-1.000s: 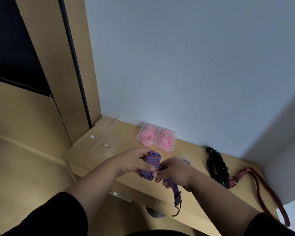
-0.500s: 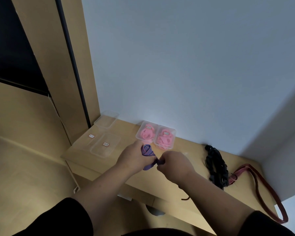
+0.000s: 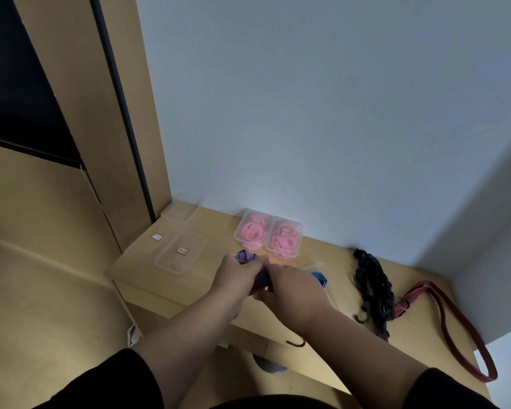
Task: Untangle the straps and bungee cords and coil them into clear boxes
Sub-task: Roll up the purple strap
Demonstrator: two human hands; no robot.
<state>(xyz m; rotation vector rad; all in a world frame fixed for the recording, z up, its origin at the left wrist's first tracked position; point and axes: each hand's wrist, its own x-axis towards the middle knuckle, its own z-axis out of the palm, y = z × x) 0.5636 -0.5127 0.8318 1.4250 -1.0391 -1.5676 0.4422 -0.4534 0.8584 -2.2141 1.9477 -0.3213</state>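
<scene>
Both hands meet over the middle of the wooden surface [image 3: 207,293]. My left hand [image 3: 236,274] is curled round a purple-and-blue striped bungee cord [image 3: 245,257], its coiled end poking out above the knuckles. My right hand [image 3: 292,286] pinches the same cord just beside the left; the stretch between them is mostly hidden by fingers. A dark hook [image 3: 295,343] shows below the right forearm at the surface's front edge; I can't tell whether it belongs to this cord.

Past the hands, two clear boxes hold pink coils: left pink box [image 3: 252,231] and right pink box [image 3: 285,240], touching side by side near the wall. Left of them sit an empty clear box [image 3: 181,252], a flat lid with a label [image 3: 148,240] and another clear box [image 3: 183,207] in the corner.

Right of my right hand, a clear box with a blue striped coil [image 3: 319,277] is partly covered by the hand. Further right lies a tangled black cord bundle [image 3: 372,286], then a red strap [image 3: 455,329] looping off towards the edge. Label text is too small to read. Both forearms are bare, with dark sleeves at the bottom of the view.
</scene>
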